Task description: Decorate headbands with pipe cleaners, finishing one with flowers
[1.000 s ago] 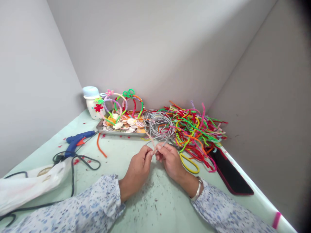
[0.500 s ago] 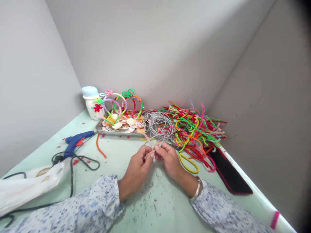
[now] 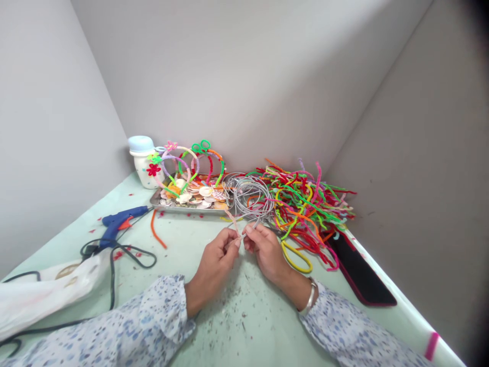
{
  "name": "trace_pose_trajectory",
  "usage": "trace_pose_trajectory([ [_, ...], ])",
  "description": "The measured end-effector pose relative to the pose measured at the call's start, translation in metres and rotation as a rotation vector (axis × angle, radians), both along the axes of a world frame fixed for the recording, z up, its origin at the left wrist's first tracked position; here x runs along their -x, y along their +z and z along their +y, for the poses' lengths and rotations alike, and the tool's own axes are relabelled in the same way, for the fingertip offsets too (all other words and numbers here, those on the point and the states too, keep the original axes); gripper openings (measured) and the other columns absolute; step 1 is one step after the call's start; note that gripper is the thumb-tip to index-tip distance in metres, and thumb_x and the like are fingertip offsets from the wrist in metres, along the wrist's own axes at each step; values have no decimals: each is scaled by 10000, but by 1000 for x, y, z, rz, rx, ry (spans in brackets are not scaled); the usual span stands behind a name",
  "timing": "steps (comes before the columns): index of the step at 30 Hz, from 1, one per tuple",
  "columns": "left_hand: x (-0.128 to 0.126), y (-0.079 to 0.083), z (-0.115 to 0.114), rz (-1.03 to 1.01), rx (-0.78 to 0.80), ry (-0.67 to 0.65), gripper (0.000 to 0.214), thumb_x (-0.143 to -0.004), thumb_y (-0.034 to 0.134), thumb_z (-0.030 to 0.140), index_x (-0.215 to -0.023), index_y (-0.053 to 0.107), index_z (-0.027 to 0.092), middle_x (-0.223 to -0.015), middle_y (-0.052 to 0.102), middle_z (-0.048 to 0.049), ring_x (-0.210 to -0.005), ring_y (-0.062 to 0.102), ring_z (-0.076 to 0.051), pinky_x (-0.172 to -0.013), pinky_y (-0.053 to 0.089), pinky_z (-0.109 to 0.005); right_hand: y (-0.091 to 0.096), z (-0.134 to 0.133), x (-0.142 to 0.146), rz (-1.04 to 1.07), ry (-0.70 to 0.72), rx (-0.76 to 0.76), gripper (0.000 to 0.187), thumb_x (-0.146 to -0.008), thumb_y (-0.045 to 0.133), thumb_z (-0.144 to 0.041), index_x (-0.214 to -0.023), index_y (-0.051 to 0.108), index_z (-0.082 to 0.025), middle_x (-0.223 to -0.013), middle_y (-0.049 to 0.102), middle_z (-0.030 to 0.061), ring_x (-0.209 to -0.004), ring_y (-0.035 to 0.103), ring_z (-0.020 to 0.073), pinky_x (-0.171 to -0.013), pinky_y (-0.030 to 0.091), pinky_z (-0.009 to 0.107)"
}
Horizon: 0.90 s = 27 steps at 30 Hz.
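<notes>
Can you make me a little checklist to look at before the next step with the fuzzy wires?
1. Left hand and right hand both pinching the pale pink pipe cleaner: ok.
2. Hot glue gun away from the hands, off to the left: ok.
3. Glue gun hot: cannot tell.
4. Yellow-handled scissors near the right hand: ok.
5. Phone away from the pile of pipe cleaners: not ok, some ends seem to touch its edge.
</notes>
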State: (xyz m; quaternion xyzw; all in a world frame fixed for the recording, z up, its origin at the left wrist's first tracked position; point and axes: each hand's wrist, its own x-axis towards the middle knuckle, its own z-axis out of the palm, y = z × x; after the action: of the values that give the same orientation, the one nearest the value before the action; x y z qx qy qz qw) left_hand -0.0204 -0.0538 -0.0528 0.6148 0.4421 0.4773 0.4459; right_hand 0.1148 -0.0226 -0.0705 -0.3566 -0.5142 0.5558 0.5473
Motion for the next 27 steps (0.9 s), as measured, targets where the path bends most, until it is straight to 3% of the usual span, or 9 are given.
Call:
trace_pose_trajectory([
  [12, 1, 3, 0, 14, 9, 25, 153, -869, 440, 280, -836, 556, 186, -635, 502, 45, -514, 382, -86, -502, 333, -187, 0, 3, -2, 91, -3, 52, 241, -818, 588, -385, -697, 576, -176, -547, 517, -37, -488, 444, 94, -490, 334, 224],
  [27, 0, 1, -3, -19, -37, 53, 150, -878, 474, 306, -915, 551, 183, -700, 547, 28, -614, 488, -102, -569, 393, -196, 0, 2, 0, 34, -15, 48, 309, -822, 598, -411, -633, 523, -178, -552, 492, -39, -498, 436, 90, -497, 334, 223],
])
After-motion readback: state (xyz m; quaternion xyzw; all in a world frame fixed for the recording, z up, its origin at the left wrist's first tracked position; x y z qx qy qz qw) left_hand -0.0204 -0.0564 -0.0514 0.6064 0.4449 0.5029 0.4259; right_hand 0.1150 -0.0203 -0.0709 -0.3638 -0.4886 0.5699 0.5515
